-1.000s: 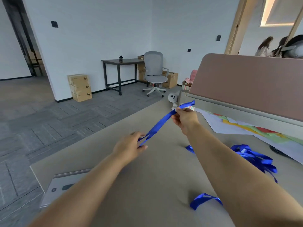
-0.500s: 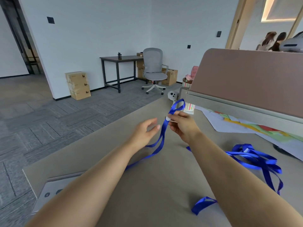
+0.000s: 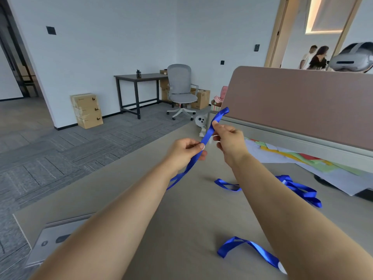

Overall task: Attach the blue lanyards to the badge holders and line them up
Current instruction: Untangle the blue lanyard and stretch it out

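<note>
Because the loose blue ribbon lanyard [image 3: 248, 249] nearest the camera lies curled on the flat beige table top [image 3: 181, 229] right under the right forearm, a careless pull-back of that arm could drag it toward the near edge or off it. At the lower left a flat grey device [image 3: 54, 239] lies at the table's corner. Further in, the left hand [image 3: 183, 152] pinches a long blue ribbon lanyard [image 3: 205, 137] between thumb and forefinger. The right hand [image 3: 230, 142] has its fingers curled round the same ribbon just above, with something small and pale at its fingertips that I cannot identify. The ribbon's top loop stands free above the right hand, and its tail hangs down past the left wrist toward the table.

The likely trouble is here. Smooth ribbon may slip through so light a pinch, or twist between the two hands so the end fitting faces the wrong way, and the trailing tail may catch on the left arm. No badge holder can be made out, so the attaching looks not yet begun.

Beyond, the tangled heap of blue ribbon lanyards [image 3: 298, 188] by the overlapping coloured paper sheets [image 3: 292, 156] could come up knotted together when one is picked
</note>
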A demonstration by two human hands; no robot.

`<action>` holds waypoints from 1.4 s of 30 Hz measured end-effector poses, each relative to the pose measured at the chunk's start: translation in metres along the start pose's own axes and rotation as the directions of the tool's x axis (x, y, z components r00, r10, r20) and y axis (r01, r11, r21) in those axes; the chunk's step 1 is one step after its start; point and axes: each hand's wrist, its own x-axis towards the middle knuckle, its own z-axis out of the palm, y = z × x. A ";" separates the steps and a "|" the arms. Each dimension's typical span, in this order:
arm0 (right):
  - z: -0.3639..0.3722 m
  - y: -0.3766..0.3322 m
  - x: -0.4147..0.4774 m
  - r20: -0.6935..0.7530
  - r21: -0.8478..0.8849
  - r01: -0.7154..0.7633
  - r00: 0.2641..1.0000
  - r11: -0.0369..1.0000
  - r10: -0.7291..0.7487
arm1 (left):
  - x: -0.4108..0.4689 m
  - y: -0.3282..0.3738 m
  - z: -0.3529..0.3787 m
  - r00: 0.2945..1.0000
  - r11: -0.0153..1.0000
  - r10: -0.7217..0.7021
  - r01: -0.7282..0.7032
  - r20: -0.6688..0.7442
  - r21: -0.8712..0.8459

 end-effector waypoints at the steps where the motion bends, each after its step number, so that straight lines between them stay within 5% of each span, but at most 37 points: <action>1: -0.001 -0.004 0.001 -0.027 0.002 0.009 1.000 1.000 -0.009 | 0.000 0.000 0.000 1.000 1.000 -0.005 0.005 0.010 0.002; 4: -0.004 -0.005 0.003 -0.031 0.001 -0.020 0.999 1.000 0.020 | 0.000 0.001 -0.001 1.000 1.000 0.012 -0.012 -0.001 0.021; 8: -0.005 0.012 -0.002 0.216 -0.153 -0.131 0.963 0.980 0.162 | 0.001 -0.001 -0.002 0.999 0.999 0.038 -0.037 -0.020 0.019; 11: -0.006 0.017 -0.001 0.196 -0.174 -0.113 0.970 0.978 0.146 | 0.004 -0.007 -0.006 1.000 1.000 0.012 -0.012 -0.019 0.001; 15: 0.000 0.016 0.005 0.166 -0.222 -0.110 0.975 0.969 0.148 | -0.008 -0.019 -0.018 0.985 0.957 -0.108 0.067 0.132 0.282; 21: 0.012 0.037 0.015 0.080 -0.096 -0.270 0.957 0.958 0.277 | -0.035 -0.068 -0.058 0.959 0.571 -0.268 0.079 0.094 0.817; 27: 0.019 0.066 0.018 -0.022 0.189 -0.429 0.898 0.884 0.440 | -0.061 -0.090 -0.084 0.983 0.406 0.006 0.165 -0.183 0.899; 33: 0.024 0.081 0.026 -0.131 0.273 -0.451 0.858 0.850 0.497 | -0.072 -0.087 -0.109 0.979 0.169 0.112 0.152 -0.173 0.974; 37: 0.028 0.086 0.031 -0.128 0.236 -0.462 0.857 0.855 0.499 | -0.075 -0.086 -0.120 0.962 0.125 0.138 0.218 -0.234 0.968; 42: 0.030 0.088 0.042 -0.127 0.224 -0.466 0.857 0.856 0.500 | -0.074 -0.091 -0.132 0.971 0.307 0.067 0.197 -0.228 0.931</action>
